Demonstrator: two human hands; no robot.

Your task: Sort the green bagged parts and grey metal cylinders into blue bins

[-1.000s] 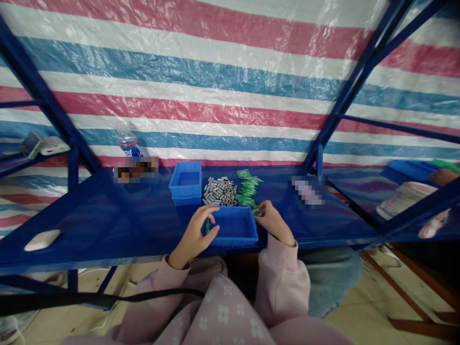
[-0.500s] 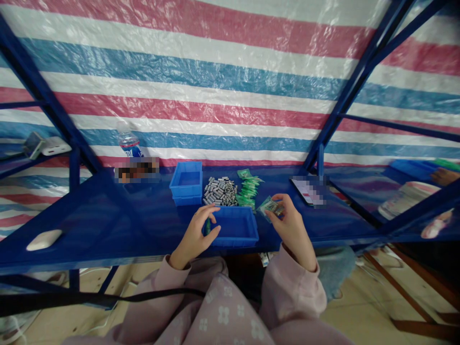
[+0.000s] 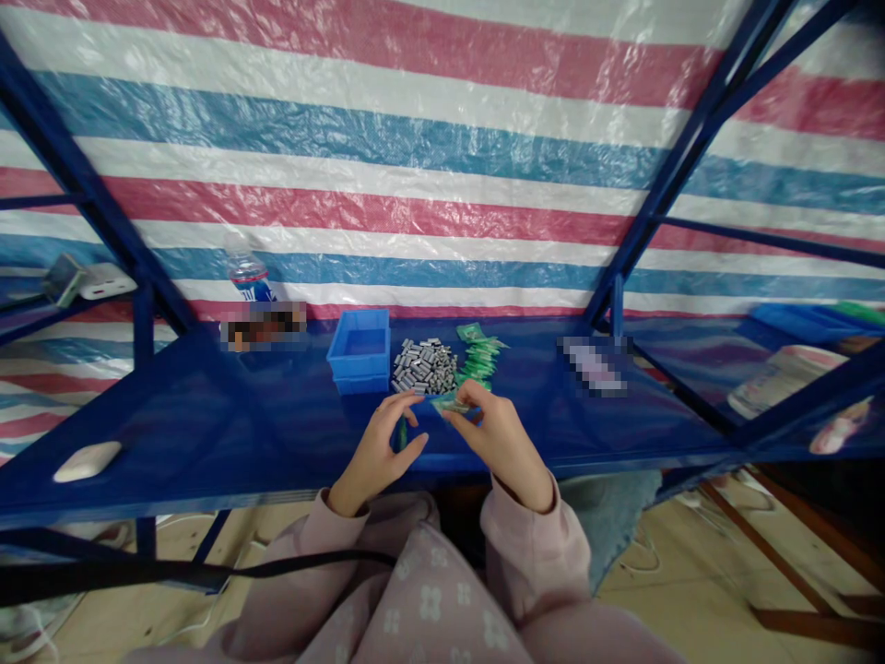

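Observation:
My left hand (image 3: 375, 454) pinches a thin green piece (image 3: 399, 433) at the left rim of the near blue bin (image 3: 442, 459), which my hands mostly hide. My right hand (image 3: 496, 441) holds a small clear packet (image 3: 452, 403) with green print, brought over the bin until it almost meets my left fingertips. Just behind them lie a pile of small grey metal parts (image 3: 423, 366) and a heap of green packets (image 3: 478, 358). A second blue bin (image 3: 359, 350) stands to the left of the grey pile.
The blue bench (image 3: 207, 424) carries a water bottle (image 3: 245, 272) at the back left, a white oval object (image 3: 87, 459) near the front left and a flat device (image 3: 593, 364) on the right. Blue frame posts rise on both sides. A striped tarp hangs behind.
My right hand picked up a clear packet to the right of the near bin, then carried it left over the bin toward my left hand. My left hand stayed put.

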